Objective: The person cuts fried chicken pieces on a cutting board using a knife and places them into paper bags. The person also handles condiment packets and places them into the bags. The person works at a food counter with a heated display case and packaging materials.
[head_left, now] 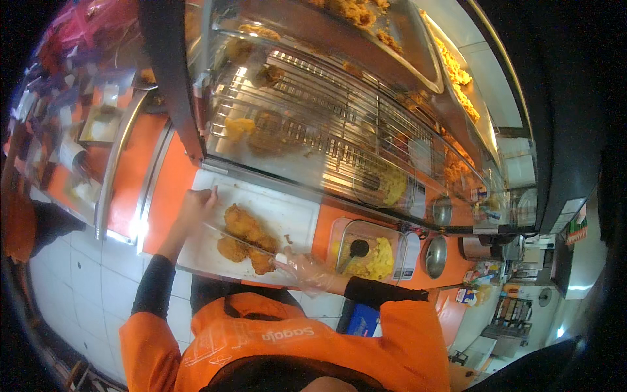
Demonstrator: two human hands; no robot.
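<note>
My right hand (306, 270), in a clear plastic glove, grips the white handle of a knife (245, 243). The thin blade lies across pieces of golden fried chicken (245, 223) on a white cutting board (301, 215). My left hand (197, 205) is blurred above the board's left side, near the blade's far end. Its fingers look bent; whether it touches the knife is unclear. Some chicken lies on each side of the blade, and small crumbs are scattered on the board.
Beyond the board stands a glass display case with wire racks (313, 122) and trays of fried food. To the right are a clear container of yellow food (382, 257) with a dark utensil, and a metal bowl (436, 257). A metal-edged orange counter (132, 171) is left.
</note>
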